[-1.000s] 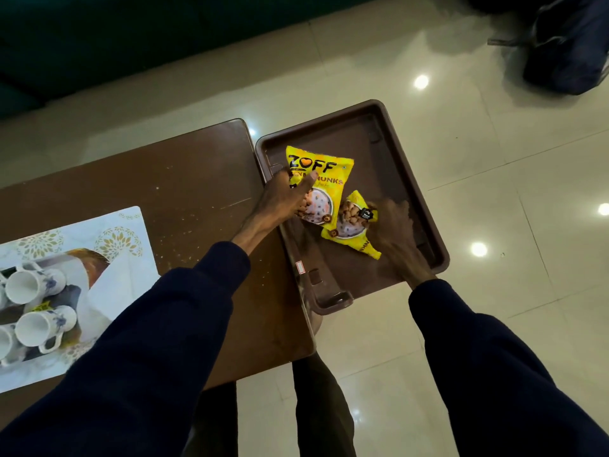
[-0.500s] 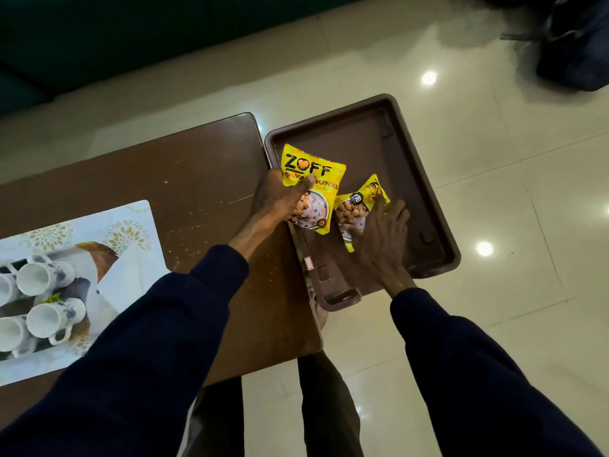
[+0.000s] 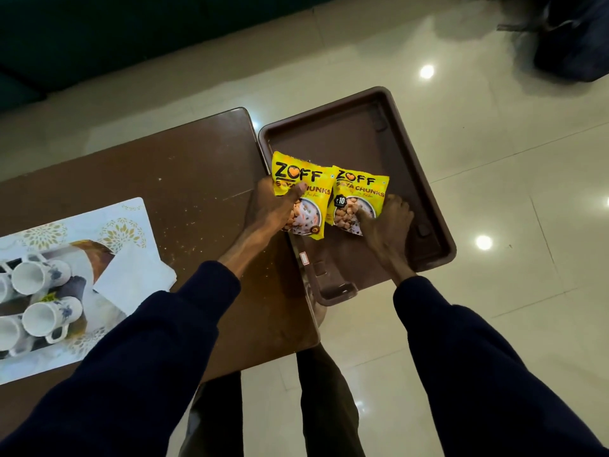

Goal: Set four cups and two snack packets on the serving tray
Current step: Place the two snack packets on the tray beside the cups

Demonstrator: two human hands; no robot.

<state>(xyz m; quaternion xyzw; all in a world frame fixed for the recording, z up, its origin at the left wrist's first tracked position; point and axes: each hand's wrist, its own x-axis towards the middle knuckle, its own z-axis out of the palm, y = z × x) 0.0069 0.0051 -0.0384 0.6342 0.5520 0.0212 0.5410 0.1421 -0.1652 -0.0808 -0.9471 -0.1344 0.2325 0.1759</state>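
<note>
Two yellow snack packets lie side by side in the brown serving tray, which sits off the table's right end. My left hand grips the left packet at its lower left corner, thumb on top. The right packet is held at its lower edge by my right hand. Its left edge overlaps the left packet slightly. Several white cups with blue flowers lie on their sides at the far left of the table.
The brown table carries a patterned white mat with a white paper beside the cups. Glossy tiled floor surrounds the tray. A dark bag sits at the top right, and a dark sofa fills the top left.
My right hand turned the right packet face up and set it flat beside the left one. The left hand kept its hold on the left packet.
</note>
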